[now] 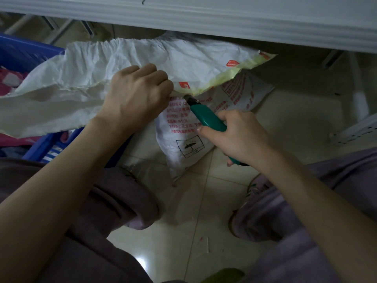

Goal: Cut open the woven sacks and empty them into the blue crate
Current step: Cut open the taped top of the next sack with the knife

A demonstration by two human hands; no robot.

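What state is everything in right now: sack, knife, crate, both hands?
Woven sack: appears opened along its yellow-green edge, upper layer lifted.
Knife: tip at that edge.
Blue crate: holds pink items, partly covered by the sack's loose layer.
Left hand: grips the upper layer beside the knife tip.
Right hand: grips the knife's green handle.

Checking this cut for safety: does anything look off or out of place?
Yes. The green knife in the right hand meets the woven sack right beside the left hand gripping it, so the blade looks close to those fingers. Small scraps lie on the floor tiles.
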